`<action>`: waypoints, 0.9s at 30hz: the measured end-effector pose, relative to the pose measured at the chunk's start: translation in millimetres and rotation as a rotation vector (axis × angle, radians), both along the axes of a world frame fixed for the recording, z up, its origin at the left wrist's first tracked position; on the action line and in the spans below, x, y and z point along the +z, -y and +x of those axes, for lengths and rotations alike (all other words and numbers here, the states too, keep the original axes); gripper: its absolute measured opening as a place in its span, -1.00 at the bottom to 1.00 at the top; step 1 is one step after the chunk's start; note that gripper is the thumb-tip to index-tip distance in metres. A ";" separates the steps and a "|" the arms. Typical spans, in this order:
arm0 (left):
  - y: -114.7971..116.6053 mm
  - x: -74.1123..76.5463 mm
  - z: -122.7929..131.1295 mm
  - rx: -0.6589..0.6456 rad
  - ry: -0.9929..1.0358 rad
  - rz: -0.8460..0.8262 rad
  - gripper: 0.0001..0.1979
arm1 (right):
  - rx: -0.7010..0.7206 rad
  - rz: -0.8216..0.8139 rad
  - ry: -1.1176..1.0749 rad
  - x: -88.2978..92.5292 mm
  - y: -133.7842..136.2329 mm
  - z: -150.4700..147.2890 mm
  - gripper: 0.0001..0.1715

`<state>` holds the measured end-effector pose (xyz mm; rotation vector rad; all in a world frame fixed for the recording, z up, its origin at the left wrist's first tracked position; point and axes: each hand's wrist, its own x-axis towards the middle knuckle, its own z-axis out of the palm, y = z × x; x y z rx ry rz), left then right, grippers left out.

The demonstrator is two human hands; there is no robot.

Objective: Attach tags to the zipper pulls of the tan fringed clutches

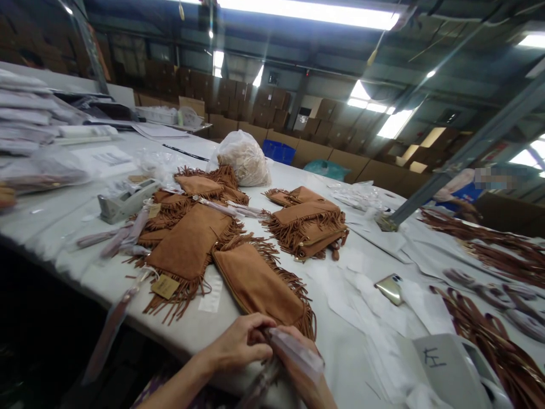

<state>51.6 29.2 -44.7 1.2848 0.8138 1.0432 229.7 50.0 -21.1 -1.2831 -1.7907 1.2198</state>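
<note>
At the front edge of the table, my left hand (240, 342) is closed, thumb and fingers pinching near the end of a plastic-wrapped strap (297, 351). My right hand (293, 372) is curled around the same strap, which lies across its fingers; the exact grip is partly hidden. Right beyond both hands lies a brown fringed pouch (261, 281), its near corner touching or very close to the fingers. To the left is another fringed pouch (187, 241) with a tan hang tag (165, 286). From it a wrapped strap (111, 326) hangs over the table edge.
More fringed pouches (309, 221) are piled further back. A grey tape dispenser (128, 200) stands left, another dispenser (453, 369) at right. A phone (389, 288), brown straps (489, 335) and a metal post (451, 159) are on the right. A stuffed white bag (242, 159) sits behind.
</note>
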 end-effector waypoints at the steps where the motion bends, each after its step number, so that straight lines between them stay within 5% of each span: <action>1: -1.5 1.0 1.3 0.052 -0.035 0.000 -0.73 | -0.018 -0.003 -0.016 -3.6 0.3 -0.4 -0.63; 3: -4.4 1.4 4.6 0.180 -0.105 0.008 -0.84 | -0.044 -0.030 -0.053 -10.9 1.3 -2.0 -0.62; 7: -6.9 -2.6 8.9 0.282 -0.153 0.014 -0.77 | -0.096 -0.115 -0.103 -20.6 1.8 -0.3 -0.59; 11: -5.5 -7.1 11.6 0.279 -0.168 0.028 -0.75 | -0.090 -0.208 -0.178 -19.1 -0.5 8.9 -0.39; 19: -8.6 -9.3 13.6 0.130 0.014 -0.138 -0.66 | -0.221 -0.197 -0.160 -22.8 -4.0 2.3 -0.53; 27: -5.5 -10.0 16.2 0.194 -0.074 -0.064 -0.74 | -0.110 -0.290 -0.345 -10.6 1.0 -3.8 -0.42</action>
